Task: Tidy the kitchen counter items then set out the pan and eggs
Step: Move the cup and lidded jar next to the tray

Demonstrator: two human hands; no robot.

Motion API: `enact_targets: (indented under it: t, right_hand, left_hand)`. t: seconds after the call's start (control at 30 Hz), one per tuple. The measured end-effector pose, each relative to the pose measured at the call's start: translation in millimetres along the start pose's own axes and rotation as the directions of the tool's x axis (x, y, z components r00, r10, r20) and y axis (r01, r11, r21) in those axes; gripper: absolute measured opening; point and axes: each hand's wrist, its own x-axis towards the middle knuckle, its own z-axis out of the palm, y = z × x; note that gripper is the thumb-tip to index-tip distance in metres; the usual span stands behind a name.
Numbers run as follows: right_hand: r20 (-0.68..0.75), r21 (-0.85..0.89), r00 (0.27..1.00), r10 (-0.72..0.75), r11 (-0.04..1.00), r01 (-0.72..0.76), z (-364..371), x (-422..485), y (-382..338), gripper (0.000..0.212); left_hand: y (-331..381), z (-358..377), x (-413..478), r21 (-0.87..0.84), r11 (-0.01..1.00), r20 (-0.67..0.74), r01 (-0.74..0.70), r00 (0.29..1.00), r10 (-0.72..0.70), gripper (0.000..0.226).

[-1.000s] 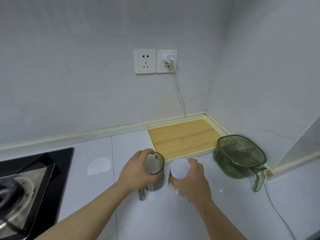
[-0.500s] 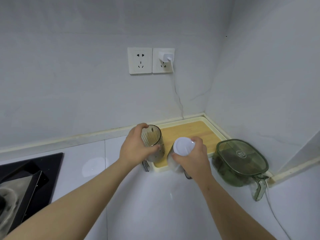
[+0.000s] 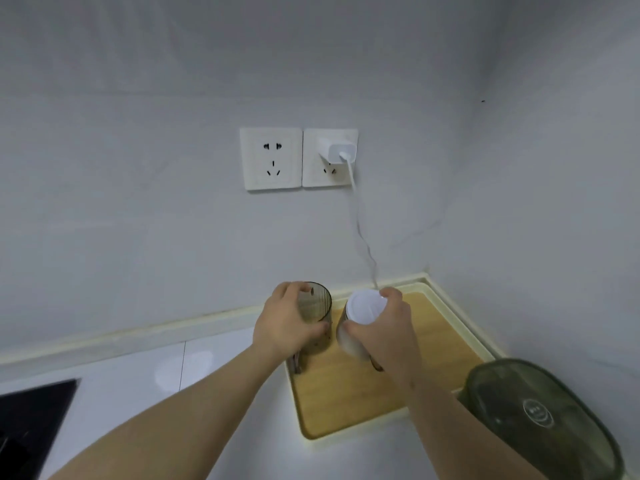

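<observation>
**Two cups gripped over the bamboo tray**

The left hand wraps a smoky ribbed glass cup. Its fingers curl over the far side and its thumb lies on the near side. The right hand grips a white frosted cup in much the same way, and the cup's round white end faces the camera.

The cups are side by side with a narrow gap between them, over the back left part of the bamboo tray (contact with the board cannot be told). The tray lies in the corner of the white countertop, with its cream rim along the wall.

A green lidded pitcher stands just beside the tray's near right edge. On the wall above is a double socket with a white charger plugged in, and its cable hangs down toward the tray. A black hob is at the far left.
</observation>
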Motion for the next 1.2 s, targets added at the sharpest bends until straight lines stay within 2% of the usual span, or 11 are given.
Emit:
enact_targets:
  t: [0.27,0.47,0.6,0.83,1.0,1.07,1.2]
  right_hand:
    - [0.068,-0.035,0.997,-0.042,0.998,0.045,20,50,1,0.076]
    - [0.09,-0.066,0.994,-0.064,0.995,0.07,37,68,3,0.073]
    - [0.103,-0.067,0.992,-0.075,0.994,0.082,39,75,2,0.074]
    - [0.192,-0.047,0.977,-0.091,0.994,0.101,41,80,6,0.07]
    - [0.199,0.001,0.974,-0.109,0.994,0.111,38,76,13,0.066]
    - [0.183,0.02,0.976,-0.118,0.993,0.116,38,75,15,0.065]
    - [0.15,0.042,0.981,-0.125,0.992,0.12,40,72,17,0.063]
  left_hand:
    - [-10,7,35,0.045,0.995,-0.045,0.087,0.995,-0.085,0.066]
    - [-9,14,39,0.16,0.984,-0.044,0.078,0.996,-0.072,0.067]
    - [-9,17,41,0.177,0.979,-0.05,0.101,0.994,-0.094,0.071]
    - [-11,19,40,0.101,0.987,-0.006,0.126,0.992,-0.126,0.086]
    - [-15,14,41,-0.13,0.979,0.081,0.154,0.986,-0.145,0.071]
    - [-18,12,41,-0.107,0.986,0.099,0.129,0.988,-0.118,0.066]
    - [-19,13,39,-0.049,0.995,0.074,0.084,0.994,-0.081,0.083]
